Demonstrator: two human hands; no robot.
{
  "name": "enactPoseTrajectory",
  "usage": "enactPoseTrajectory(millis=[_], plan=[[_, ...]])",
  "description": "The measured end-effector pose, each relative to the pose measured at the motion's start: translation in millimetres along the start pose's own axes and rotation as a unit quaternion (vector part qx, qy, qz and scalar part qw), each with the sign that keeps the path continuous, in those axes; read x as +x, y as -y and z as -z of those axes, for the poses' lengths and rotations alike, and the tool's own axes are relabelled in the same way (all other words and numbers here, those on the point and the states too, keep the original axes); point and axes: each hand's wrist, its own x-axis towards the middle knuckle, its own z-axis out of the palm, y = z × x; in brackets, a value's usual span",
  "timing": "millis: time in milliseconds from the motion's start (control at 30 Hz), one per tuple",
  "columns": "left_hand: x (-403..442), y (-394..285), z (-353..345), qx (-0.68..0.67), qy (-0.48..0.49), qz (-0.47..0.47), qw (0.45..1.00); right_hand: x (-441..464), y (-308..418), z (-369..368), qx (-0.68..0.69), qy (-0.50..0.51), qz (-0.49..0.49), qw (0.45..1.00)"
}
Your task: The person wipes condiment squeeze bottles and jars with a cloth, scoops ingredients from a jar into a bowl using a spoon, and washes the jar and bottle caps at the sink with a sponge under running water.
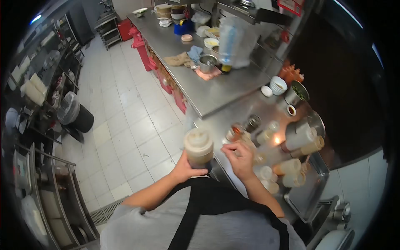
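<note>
A jar with a pale, wide lid (198,143) is held upright in front of my chest, with brownish contents below the lid. My left hand (186,167) wraps around its lower left side. To the right of the jar, apart from it, is my right hand (240,158), its fingers curled and thumb close to the fingertips. Whether anything small is between them is hidden. Just beyond that hand, a jar with red contents (236,132) and a dark-topped jar (253,122) stand on the steel counter (221,118).
Several squeeze bottles (306,135) crowd the counter at right, beside a metal tray (310,200). White bowls (278,85) and a metal pot (297,92) stand farther back. A black bin (79,116) is on the tiled floor at left.
</note>
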Motion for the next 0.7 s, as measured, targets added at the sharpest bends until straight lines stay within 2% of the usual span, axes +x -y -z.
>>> enactPoseTrajectory(millis=[133,267,333,400,467,533,600,633,667,700], plan=[[2,-12,115,0.025,-0.075,0.014,0.997,56,-28,-102,0.053,0.159,-0.108,0.98],[12,-24,186,0.019,-0.142,-0.049,0.988,128,-51,-173,0.149,0.152,-0.112,0.971],[28,-53,193,-0.022,-0.176,-0.065,0.982,191,-67,-194,0.245,0.098,-0.082,0.961],[40,-70,208,-0.027,-0.201,-0.067,0.977,268,-77,-208,0.277,0.041,-0.145,0.949],[48,-81,224,-0.028,-0.232,-0.073,0.97,351,-118,-234,0.382,-0.054,-0.155,0.91],[52,-91,241,-0.018,-0.256,-0.078,0.963,420,-142,-243,0.387,-0.096,-0.228,0.888],[52,-97,257,-0.009,-0.286,-0.081,0.955,480,-191,-265,0.193,-0.125,-0.193,0.954],[54,-101,265,-0.006,-0.301,-0.085,0.95,503,-216,-270,0.056,-0.099,-0.176,0.978],[56,-104,271,0.004,-0.327,-0.086,0.941,524,-235,-272,-0.083,-0.074,-0.156,0.981],[58,-106,276,0.004,-0.347,-0.089,0.934,540,-241,-271,-0.163,-0.021,-0.193,0.967]])
